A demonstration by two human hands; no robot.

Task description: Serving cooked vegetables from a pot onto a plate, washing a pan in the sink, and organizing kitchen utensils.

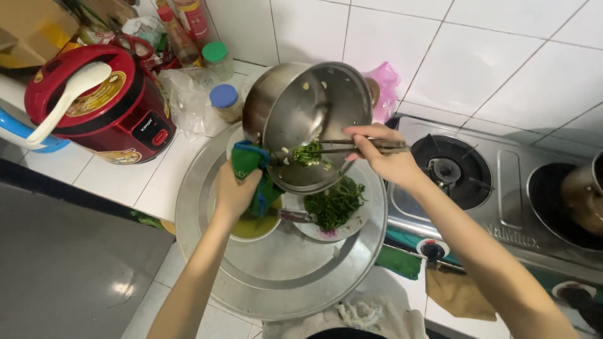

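Both hands (233, 191) (383, 157) raised, fingers (361, 135) clenched (arms outstretched)

Home kitchen. White wall tiles (502, 56) at twelve o'clock; gas stove (496, 188) at three. Red rice cooker (100, 107) at ten o'clock.

So the big round tray (282, 276) sits on the desk (138, 182), right in the middle. On it there's a plate (358, 220) with greens (336, 204), and a bowl (254, 229) just left of the plate. The pot (295, 119) is tilted above both, over the back of the tray. Rice cooker (103, 107) is off to the left with a rice paddle (66, 97) lying on its lid, jars (220, 78) behind the pot, gas stove (477, 182) to the right of the tray.
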